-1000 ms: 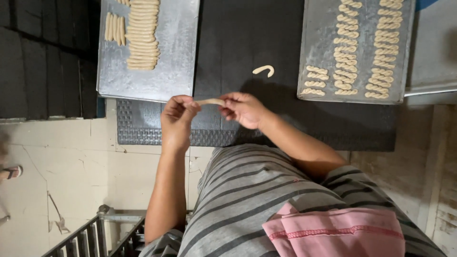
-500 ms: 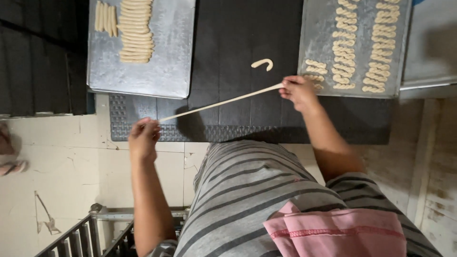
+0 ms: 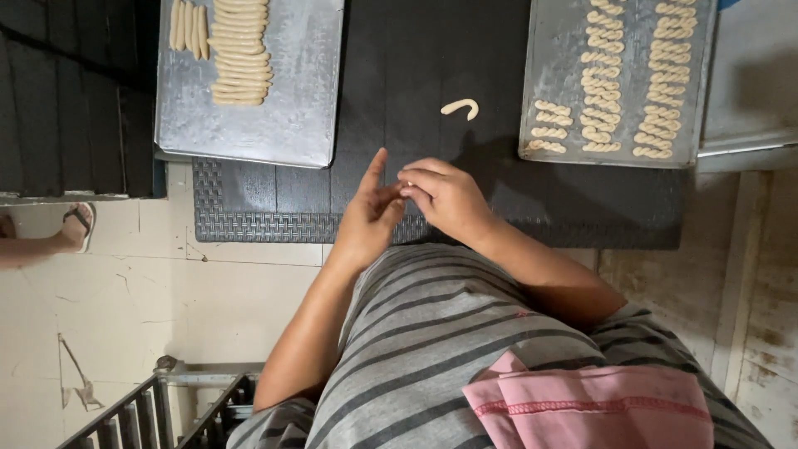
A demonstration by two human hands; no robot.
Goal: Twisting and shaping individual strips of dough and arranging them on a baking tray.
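**Hands joined at the near edge of the dark work surface, dough not visible between them**

Left hand (image 3: 368, 214) and right hand (image 3: 445, 195) meet just above the person's striped shirt (image 3: 432, 333), over the near strip of the black table (image 3: 399, 75). The left hand stands half open, one finger pointing up toward 12 o'clock, the rest curled in. The right hand is narrowed, fingertips pinched against the left hand's fingers. Whether a piece of dough sits inside that pinch cannot be told; the fingers cover the contact spot.

The nearest loose piece is a curved dough hook (image 3: 461, 107), lying alone on the bare table. From the joined hands it lies at about 1 o'clock, near but clearly apart. Its long axis runs roughly left to right, with one end bent downward. The right hand is the nearer of the two.

At 11 o'clock, the left tray (image 3: 283, 125) carries straight dough sticks (image 3: 241, 50) stacked in a column, their long axes left to right, with a few laid upright beside them. At 2 o'clock, the right tray (image 3: 549, 50) carries twisted dough pieces (image 3: 632, 83) in columns.

A pink cloth (image 3: 590, 407) hangs at the waist. A sandalled foot (image 3: 75, 224) of another person shows at 9 o'clock
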